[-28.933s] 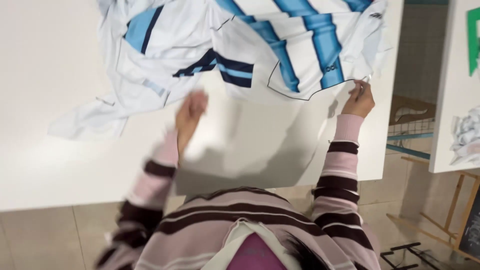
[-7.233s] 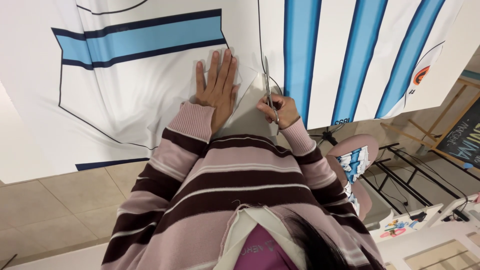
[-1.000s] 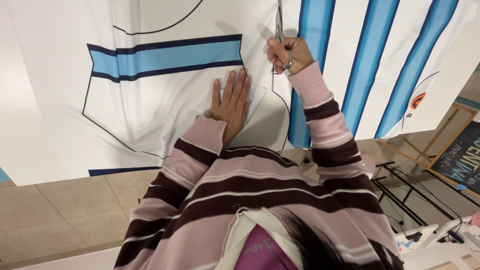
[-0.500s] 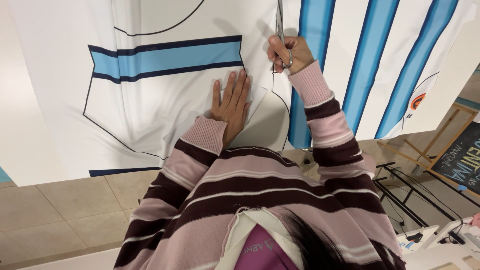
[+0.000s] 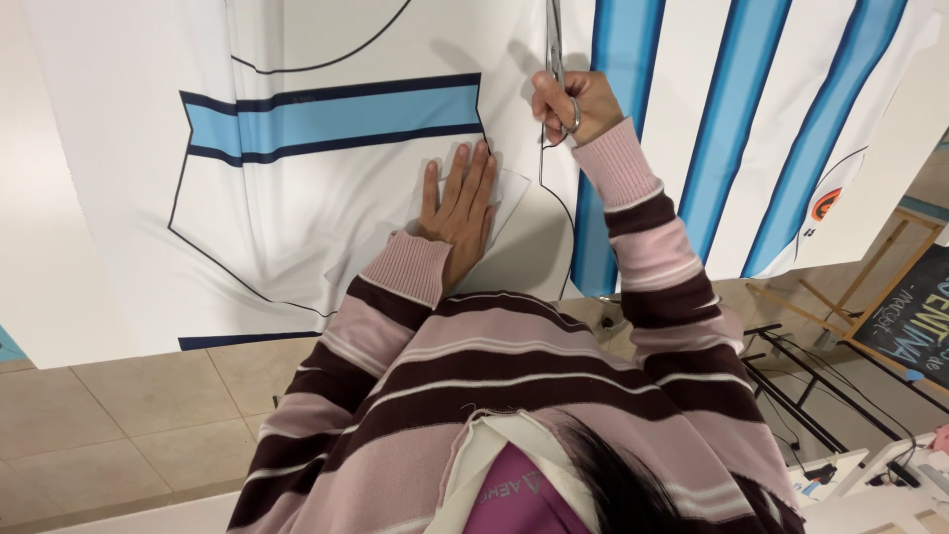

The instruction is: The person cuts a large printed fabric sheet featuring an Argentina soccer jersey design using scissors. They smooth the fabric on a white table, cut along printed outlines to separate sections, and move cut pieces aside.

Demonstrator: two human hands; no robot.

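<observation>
On the table | left hand [image 5: 457, 210] flat, fingers spread, pinning printed fabric [image 5: 297, 198] taut | right hand [image 5: 573, 102] fingers clenched through scissors [image 5: 556, 59], cutting along the outline.

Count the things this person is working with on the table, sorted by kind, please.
Hands: 2, the left hand flat on the cloth, the right hand gripping the scissors
Scissors: 1
Printed fabric sheet, white with light blue stripes and dark outlines: 1
Table, white: 1
Total: 5
</observation>
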